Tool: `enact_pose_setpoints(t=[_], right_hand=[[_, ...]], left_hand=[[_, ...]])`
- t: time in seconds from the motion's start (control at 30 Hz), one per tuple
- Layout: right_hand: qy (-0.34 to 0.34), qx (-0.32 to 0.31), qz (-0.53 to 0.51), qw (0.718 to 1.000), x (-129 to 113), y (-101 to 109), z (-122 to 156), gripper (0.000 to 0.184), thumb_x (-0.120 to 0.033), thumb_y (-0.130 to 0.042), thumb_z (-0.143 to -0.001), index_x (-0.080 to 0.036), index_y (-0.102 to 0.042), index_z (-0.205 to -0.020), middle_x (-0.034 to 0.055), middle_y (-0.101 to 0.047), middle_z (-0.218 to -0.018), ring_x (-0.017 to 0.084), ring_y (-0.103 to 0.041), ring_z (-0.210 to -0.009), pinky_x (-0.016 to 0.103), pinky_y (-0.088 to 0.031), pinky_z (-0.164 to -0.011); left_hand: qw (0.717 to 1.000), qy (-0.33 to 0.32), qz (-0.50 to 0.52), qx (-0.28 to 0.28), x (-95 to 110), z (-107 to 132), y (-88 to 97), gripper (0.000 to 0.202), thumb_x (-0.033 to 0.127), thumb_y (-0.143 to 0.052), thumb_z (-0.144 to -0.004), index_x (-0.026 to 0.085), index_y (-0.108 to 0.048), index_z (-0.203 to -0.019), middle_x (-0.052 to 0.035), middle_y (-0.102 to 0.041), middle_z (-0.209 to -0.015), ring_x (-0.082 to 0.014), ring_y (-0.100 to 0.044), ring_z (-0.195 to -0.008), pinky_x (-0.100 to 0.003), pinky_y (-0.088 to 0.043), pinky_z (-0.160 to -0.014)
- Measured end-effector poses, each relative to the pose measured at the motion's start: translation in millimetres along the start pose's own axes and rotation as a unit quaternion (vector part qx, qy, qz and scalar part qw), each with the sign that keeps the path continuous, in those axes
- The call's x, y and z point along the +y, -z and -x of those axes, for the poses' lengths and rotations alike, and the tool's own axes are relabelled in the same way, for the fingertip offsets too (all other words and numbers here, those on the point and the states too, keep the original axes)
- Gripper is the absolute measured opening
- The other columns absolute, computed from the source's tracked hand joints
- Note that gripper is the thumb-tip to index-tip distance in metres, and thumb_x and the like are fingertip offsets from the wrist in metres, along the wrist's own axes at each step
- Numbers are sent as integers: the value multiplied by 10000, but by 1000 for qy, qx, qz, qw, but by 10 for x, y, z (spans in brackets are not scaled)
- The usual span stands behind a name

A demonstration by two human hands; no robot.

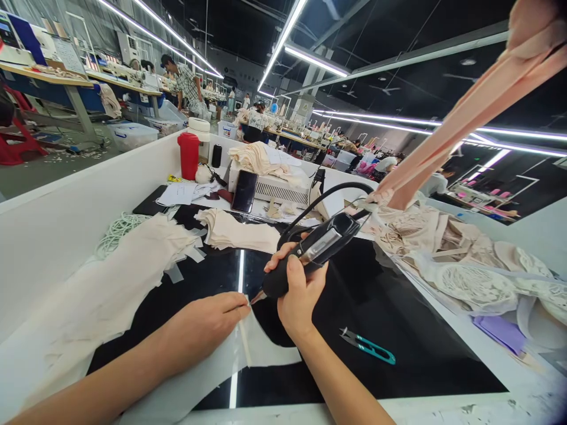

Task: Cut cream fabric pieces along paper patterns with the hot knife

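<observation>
My right hand [301, 292] is wrapped round a thick black corded hand tool [323, 245] with a narrow metal tip pointing down to the left. That tip meets the edge of a white fabric piece [270, 345], close to my left fingers. With thumb and forefinger together, my left hand [208, 324] pinches the top of this fabric, where a narrow cream strip [244, 342] runs along it. Both lie over a glossy black board [354, 295]. On the board to the right rest teal thread snips [367, 346], touched by neither hand.
Stacked cream fabric pieces [243, 230] and a larger pale pile [133, 265] lie beyond and left. A pink fabric strip [460, 112] slants down toward the tool's cord. Behind stand a phone [244, 190] and red cup [189, 156]. Lacy garments [478, 283] heap at right.
</observation>
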State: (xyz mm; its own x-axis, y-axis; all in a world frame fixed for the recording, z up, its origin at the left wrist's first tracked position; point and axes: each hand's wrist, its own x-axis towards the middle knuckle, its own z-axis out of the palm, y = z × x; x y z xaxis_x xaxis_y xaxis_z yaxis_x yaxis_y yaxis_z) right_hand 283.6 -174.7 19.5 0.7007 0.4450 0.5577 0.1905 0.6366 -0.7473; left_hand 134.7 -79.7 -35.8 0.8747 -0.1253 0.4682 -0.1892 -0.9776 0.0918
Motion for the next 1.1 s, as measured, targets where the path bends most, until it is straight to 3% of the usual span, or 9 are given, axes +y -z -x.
enact_pose_setpoints(t=[0.2,1.1], right_hand=[[-6,12,2,1000,-74,15,-2,253,-341,-688,-952,-275,-527,-1136,-54,-635,-861,110,-603,-633,285,-518,-631],[-5,15,-9,1000,-199,88,77,306,-348,-714,-925,-286,-515,-1149,-53,-625,-869,112,-600,-626,284,-523,-619]], left_hand=[[1000,-2,16,-12,-2,24,41,431,-61,-383,-907,148,-650,-1173,-83,-724,-1222,-182,-687,-1178,-275,-562,-1056],[997,20,62,-50,-53,60,107,352,69,-425,-1005,223,-645,-1233,-86,-660,-1339,-194,-706,-1141,-279,-607,-935]])
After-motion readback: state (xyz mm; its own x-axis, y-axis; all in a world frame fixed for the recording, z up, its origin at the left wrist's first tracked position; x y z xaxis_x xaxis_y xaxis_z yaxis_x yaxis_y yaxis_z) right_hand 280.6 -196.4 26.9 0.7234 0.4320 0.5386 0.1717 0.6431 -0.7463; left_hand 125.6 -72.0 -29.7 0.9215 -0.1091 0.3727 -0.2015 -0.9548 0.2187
